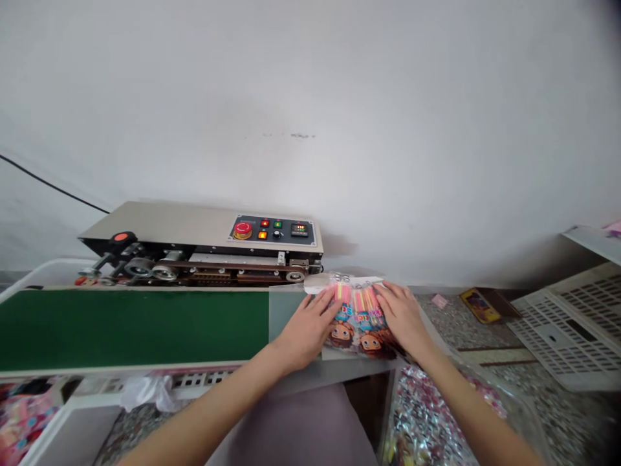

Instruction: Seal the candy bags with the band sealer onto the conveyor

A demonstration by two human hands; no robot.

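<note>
A clear plastic bag (pixel 356 318) lies in front of me, upside down to my view. It is printed with cartoon doll faces, and pink and yellow striped pieces with small metal rings show near its far end. My left hand (pixel 310 323) rests on the bag's left side, its fingers stretched over the plastic. On the right side, my right hand (pixel 400 317) lies with fingers extended across the bag. Both thumbs are partly hidden. The bag's far edge is close to the right end of a band sealing machine (pixel 204 226) with a brown belt and rollers.
A green conveyor belt (pixel 136 327) runs left along the machine, whose panel has a red stop button (pixel 242 230) and lit switches. Below right, a clear bag (pixel 427 414) holds many shiny small packets. A grey slatted crate (pixel 572 323) stands on the right. The wall rises behind.
</note>
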